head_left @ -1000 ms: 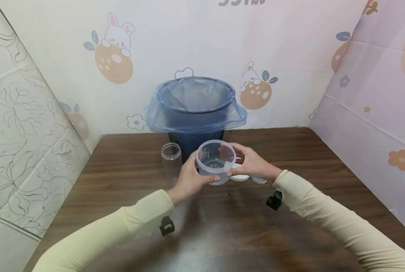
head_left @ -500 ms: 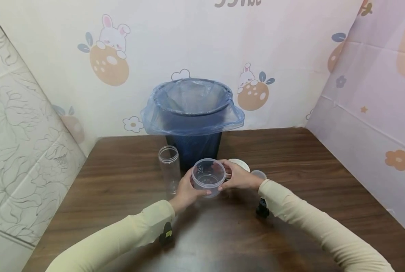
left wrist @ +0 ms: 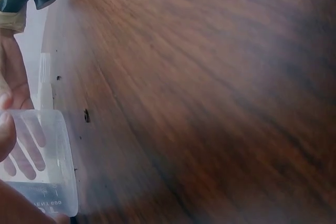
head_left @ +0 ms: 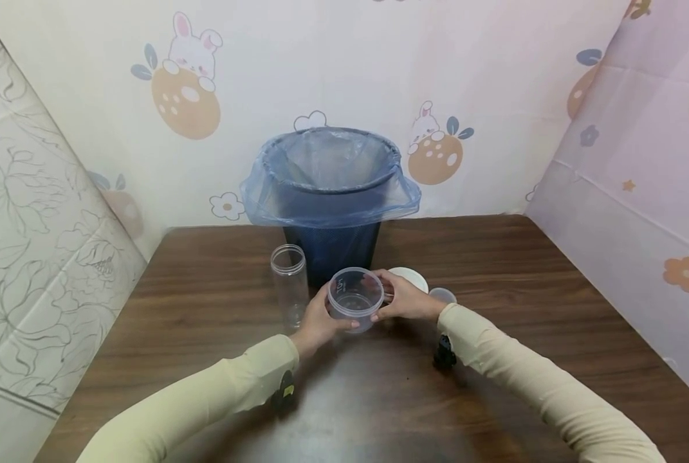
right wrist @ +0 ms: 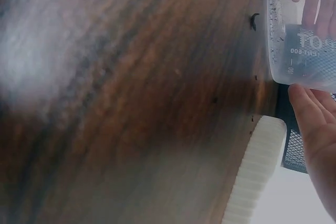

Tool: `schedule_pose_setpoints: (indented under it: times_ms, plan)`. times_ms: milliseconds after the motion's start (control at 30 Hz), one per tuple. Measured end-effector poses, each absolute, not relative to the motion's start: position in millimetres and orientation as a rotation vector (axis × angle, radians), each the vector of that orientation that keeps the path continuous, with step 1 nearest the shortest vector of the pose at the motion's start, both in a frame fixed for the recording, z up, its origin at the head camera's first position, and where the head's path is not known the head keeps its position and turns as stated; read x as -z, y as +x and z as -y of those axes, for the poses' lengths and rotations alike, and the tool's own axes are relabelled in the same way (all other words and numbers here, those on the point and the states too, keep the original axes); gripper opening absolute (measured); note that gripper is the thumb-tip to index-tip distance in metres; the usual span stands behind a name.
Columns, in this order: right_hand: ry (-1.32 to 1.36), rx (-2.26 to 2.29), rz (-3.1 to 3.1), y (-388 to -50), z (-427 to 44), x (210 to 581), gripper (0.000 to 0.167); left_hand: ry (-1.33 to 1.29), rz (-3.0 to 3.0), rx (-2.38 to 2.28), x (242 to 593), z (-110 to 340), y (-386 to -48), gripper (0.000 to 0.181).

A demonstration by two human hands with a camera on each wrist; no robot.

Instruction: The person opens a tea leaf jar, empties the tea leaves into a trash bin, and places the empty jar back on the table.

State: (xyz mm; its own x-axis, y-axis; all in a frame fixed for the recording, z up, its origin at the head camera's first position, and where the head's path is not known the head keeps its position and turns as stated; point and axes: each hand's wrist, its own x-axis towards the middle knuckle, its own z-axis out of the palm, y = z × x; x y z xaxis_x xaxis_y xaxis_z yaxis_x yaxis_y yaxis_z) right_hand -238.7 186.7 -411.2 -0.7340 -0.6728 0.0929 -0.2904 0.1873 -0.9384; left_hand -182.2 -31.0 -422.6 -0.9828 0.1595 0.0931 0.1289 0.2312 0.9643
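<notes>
Between the two hands is a clear plastic measuring cup (head_left: 356,307), upright, its mouth upward, with printed white markings. My left hand (head_left: 319,323) grips its left side, thumb across the front. From the right, my right hand (head_left: 404,298) grips the cup with thumb and fingers. Small dark specks show at the base of the cup (right wrist: 273,9) in the right wrist view. Whether the base touches the table cannot be told. A tall clear jar (head_left: 289,292) without a lid stands just left of the left hand.
Behind the hands stands a dark mesh bin (head_left: 332,247) lined with a blue bag (head_left: 332,209). A white ridged lid (head_left: 412,278) and a small clear lid (head_left: 443,295) lie beyond the right hand. Dark crumbs (left wrist: 86,115) are scattered on the wooden table (head_left: 495,270).
Both hands have lowered the cup toward the table and nearer to me, levelling it. Over the last half second it has barely moved.
</notes>
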Motion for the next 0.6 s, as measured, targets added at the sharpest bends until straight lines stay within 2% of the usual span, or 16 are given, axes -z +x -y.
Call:
schedule_pose_setpoints:
  times_ms: [267,500,600]
  plan:
    - [-0.899,1.578,-2.133,-241,-189,413,0.084,0.39,-2.388,-1.977,425,33,-183,0.089]
    - [-0.825,1.462,-2.248,-235,-196,406,0.102,0.496,-2.573,-1.798,424,35,-171,0.09]
    - [-0.861,1.419,-2.293,-230,-200,401,0.104,0.534,-2.557,-1.751,422,39,-161,0.089]
